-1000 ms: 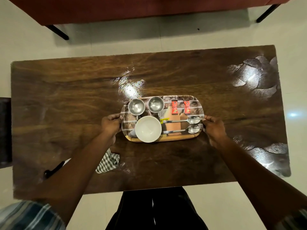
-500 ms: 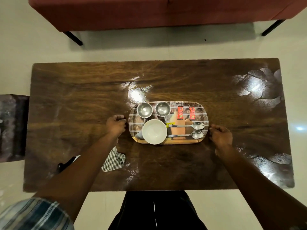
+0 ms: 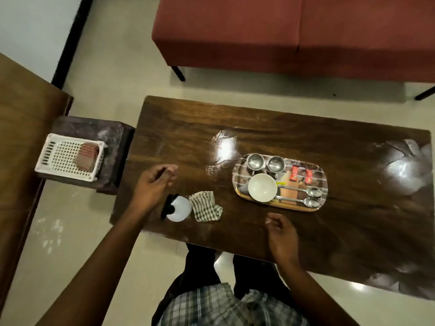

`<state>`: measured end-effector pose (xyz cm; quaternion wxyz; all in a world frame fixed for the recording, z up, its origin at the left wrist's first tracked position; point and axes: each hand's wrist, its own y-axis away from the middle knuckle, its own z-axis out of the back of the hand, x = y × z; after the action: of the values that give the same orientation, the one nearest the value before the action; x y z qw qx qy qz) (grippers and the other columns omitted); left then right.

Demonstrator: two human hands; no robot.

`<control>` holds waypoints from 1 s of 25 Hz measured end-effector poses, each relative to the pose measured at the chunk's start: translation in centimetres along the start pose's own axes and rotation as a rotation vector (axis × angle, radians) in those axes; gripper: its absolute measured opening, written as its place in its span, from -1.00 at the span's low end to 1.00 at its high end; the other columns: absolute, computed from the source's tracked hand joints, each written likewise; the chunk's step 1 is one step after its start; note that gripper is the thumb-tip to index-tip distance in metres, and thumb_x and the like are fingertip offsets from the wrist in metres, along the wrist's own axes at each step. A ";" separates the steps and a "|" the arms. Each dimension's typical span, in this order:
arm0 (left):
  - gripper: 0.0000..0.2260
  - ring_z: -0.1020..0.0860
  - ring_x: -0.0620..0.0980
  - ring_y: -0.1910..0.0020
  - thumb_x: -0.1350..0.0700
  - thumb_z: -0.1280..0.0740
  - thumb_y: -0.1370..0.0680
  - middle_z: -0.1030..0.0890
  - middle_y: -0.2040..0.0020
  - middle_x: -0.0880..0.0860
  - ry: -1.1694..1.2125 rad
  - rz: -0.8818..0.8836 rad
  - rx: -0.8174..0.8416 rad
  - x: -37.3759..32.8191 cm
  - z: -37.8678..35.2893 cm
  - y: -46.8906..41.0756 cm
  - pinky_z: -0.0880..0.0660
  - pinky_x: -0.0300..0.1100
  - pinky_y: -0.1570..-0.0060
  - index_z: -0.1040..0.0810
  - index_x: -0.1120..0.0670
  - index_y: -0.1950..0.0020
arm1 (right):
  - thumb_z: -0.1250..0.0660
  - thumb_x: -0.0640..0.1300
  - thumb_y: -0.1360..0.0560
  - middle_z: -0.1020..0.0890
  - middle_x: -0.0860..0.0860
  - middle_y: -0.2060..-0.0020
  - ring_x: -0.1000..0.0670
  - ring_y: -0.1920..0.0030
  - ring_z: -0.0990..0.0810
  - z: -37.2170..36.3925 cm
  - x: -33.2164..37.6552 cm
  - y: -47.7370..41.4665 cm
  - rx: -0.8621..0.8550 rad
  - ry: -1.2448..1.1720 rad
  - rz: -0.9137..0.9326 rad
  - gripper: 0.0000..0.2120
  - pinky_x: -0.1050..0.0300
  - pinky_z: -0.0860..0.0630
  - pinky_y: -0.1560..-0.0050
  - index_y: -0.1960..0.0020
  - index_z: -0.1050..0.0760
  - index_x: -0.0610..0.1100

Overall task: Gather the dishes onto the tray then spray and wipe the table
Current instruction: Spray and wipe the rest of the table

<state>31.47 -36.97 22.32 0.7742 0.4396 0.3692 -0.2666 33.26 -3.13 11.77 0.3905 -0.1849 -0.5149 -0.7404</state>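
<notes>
On the dark wooden table [image 3: 306,231] rests a patterned tray [image 3: 319,203]. It holds a white bowl [image 3: 262,187], two steel cups [image 3: 255,161], two spoons [image 3: 310,197] and two red sachets [image 3: 301,174]. A white spray bottle [image 3: 180,208] with a black nozzle lies at the table's near left, beside a checked cloth [image 3: 206,206]. My left hand [image 3: 154,184] hovers just above and left of the bottle, fingers loosely apart, holding nothing. My right hand [image 3: 281,234] hangs over the near edge, below the tray, empty with curled fingers.
A white perforated basket [image 3: 63,161] with a reddish item sits on a low dark stool [image 3: 113,147] left of the table. A red bench [image 3: 294,36] stands beyond the far edge. Brown furniture [image 3: 21,137] fills the left side. Shiny patches mark the tabletop.
Both hands have let go of the tray. My left hand moved left toward the spray bottle, my right drew back to the near edge. The view swung left.
</notes>
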 end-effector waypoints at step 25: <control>-0.53 -0.27 -0.20 -0.64 -0.16 -0.30 -0.71 -0.27 -0.68 -0.16 -0.444 -0.589 0.548 19.8 2.7 -8.4 -0.37 -0.06 -0.57 -0.38 -0.08 -0.60 | -0.17 0.03 -0.62 -0.16 -0.02 -0.73 -0.12 -0.73 -0.08 -23.1 -5.2 -3.0 0.353 1.047 0.795 -0.30 -0.07 -0.17 -0.66 -0.74 -0.10 0.07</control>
<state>37.80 -45.05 3.23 0.5811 0.4366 0.2196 -0.6507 37.17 -21.57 -2.87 0.8551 0.0891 -0.2637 -0.4374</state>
